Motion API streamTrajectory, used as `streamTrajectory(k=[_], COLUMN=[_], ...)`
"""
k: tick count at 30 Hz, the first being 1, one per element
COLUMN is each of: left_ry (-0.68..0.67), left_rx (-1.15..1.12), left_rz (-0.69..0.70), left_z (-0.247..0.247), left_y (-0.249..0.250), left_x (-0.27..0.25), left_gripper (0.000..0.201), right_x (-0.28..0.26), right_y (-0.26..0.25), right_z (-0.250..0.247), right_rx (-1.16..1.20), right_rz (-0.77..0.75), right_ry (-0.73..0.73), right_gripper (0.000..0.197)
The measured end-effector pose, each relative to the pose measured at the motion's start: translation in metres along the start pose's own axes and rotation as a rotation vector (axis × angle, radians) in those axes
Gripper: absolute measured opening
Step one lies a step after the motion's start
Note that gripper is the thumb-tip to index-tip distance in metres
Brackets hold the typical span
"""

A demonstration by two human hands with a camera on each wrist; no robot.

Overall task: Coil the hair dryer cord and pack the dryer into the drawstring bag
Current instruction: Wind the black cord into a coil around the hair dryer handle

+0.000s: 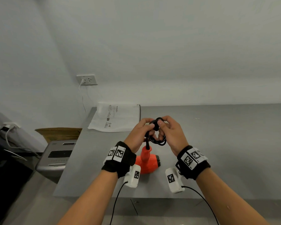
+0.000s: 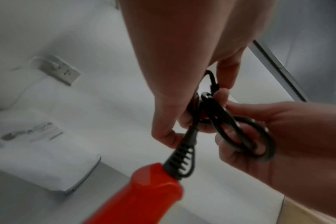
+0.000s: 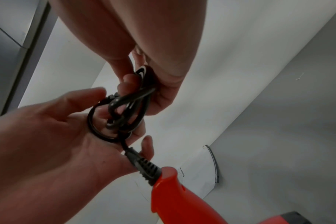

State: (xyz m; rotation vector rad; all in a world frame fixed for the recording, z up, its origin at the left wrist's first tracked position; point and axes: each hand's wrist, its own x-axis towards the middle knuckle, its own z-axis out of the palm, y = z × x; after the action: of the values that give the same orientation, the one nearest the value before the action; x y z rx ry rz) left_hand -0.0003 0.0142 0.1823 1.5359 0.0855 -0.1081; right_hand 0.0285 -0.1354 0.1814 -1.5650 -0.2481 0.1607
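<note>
Both hands are holding a small coil of black cord [image 1: 157, 132] above the grey counter [image 1: 234, 143]. The left hand [image 1: 139, 133] is pinching the loops at one side, fingers curled round them, and the right hand [image 1: 170, 132] is gripping the other side with its thumb pressing on top. The cord is running down into the handle of the red hair dryer [image 1: 147, 160] — it is sitting on the counter just below the hands. The white bag [image 1: 115, 118] is lying flat at the counter's far left corner — well apart from the dryer.
</note>
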Motion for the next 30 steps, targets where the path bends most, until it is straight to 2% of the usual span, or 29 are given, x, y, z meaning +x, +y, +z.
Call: streamTrajectory(k=[3,12,16,20,25,28,30], left_ry=[0.021,0.141,0.177,0.147,0.244,0.267,0.256], left_rx=[-0.125,-0.073,-0.183,-0.313,-0.406,-0.324,-0.251], left_rz=[-0.047,-0.011,0.012,-0.032,-0.005,0.013,0.022], left_z=[-0.002,0.005,0.008,0.001,-0.004,0.004,0.006], left_y=[0.000,0.001,0.007,0.012,0.016,0.014,0.012], left_x=[0.001,0.003,0.004,0.007,0.010,0.010,0.010], left_gripper=[0.030,0.027,0.033,0.045,0.044,0.046,0.049], right_x=[0.000,-0.001,-0.004,-0.001,0.002,0.002,-0.004], right_y=[-0.002,-0.007,-0.005,0.000,0.010,0.015,0.016], right_z=[-0.001,-0.005,0.005,0.005,-0.005,-0.006,-0.008], right_rx=[0.023,-0.016,-0.052,-0.060,-0.081,-0.298,-0.573], right_rz=[0.001,-0.054,-0.062,-0.028,0.008,-0.092,-0.295], right_ry=[-0.011,-0.067,-0.106,-0.020,0.035,0.129,0.140], right_gripper=[0.015,0.009,0.006,0.007,0.010,0.023,0.043])
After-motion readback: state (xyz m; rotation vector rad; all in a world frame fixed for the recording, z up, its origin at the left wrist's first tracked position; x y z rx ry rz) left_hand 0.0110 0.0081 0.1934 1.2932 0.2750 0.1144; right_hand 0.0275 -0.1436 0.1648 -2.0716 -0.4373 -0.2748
